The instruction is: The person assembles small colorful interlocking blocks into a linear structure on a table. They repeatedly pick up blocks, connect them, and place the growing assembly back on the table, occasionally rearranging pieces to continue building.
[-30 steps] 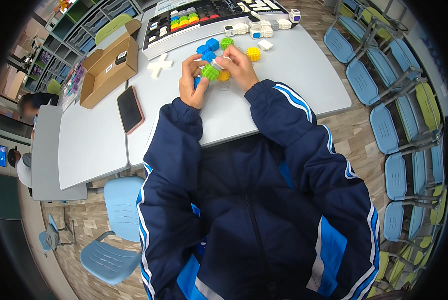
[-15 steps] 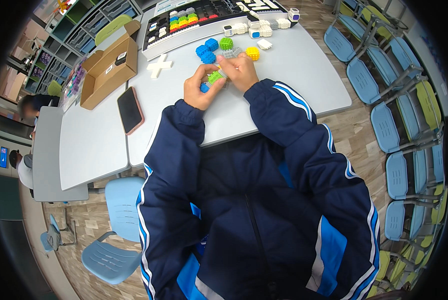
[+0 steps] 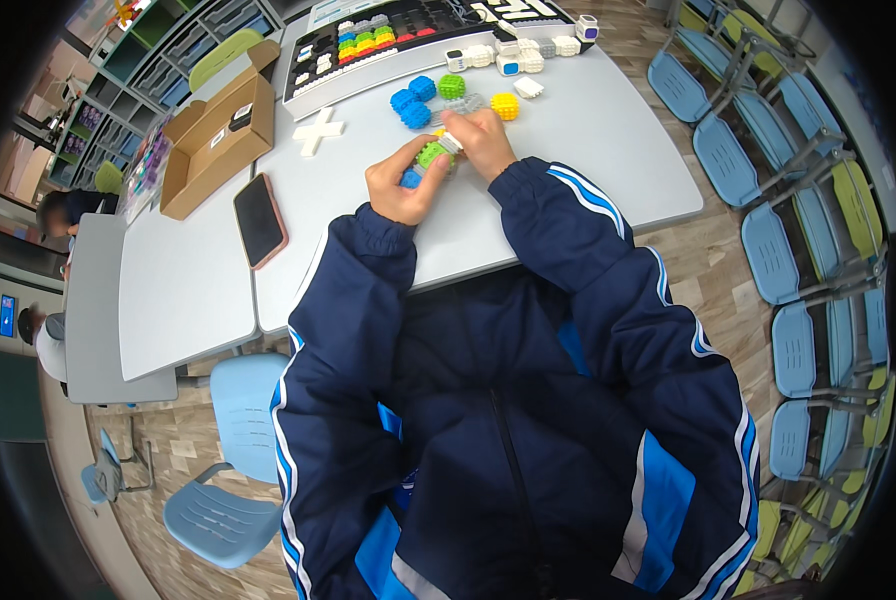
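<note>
No text can be read: the label [image 3: 218, 138] on the box [image 3: 253, 145] and the screen [image 3: 7, 315] show too small.

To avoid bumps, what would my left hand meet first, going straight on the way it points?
Beyond the held green block and white piece, your left hand would likely meet your right hand, though depth is unclear.

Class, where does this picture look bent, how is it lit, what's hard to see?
Head view: the row of blue chairs curves along the right rim; head view: the white tabletop looks brightly lit, without harsh shadows; head view: the green block in the left hand is partly covered.
</note>
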